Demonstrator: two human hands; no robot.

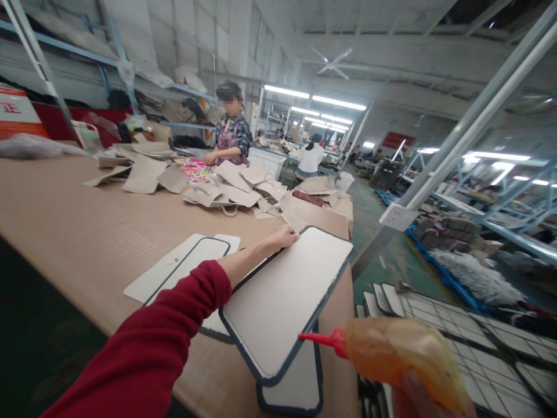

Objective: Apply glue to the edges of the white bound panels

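Note:
My left hand (285, 237) grips the upper left edge of a white panel (287, 302) with a dark border, its fingers closed on the rim. The panel is tilted over other panels on the table. In my right hand (411, 395) is a squeeze bottle (400, 354) of amber liquid with a red nozzle (322, 339). The nozzle tip is at the panel's lower right border; whether it touches I cannot tell. Beneath lies another dark-edged panel (291, 377), and white panels (169, 270) lie to the left.
The brown tabletop (87, 232) carries a heap of beige pieces (235, 186) at its far side. A co-worker (232, 130) stands behind it. A wire rack (470, 360) with several panels is at right, beside a slanted metal post (474, 122) with a socket box (398, 216).

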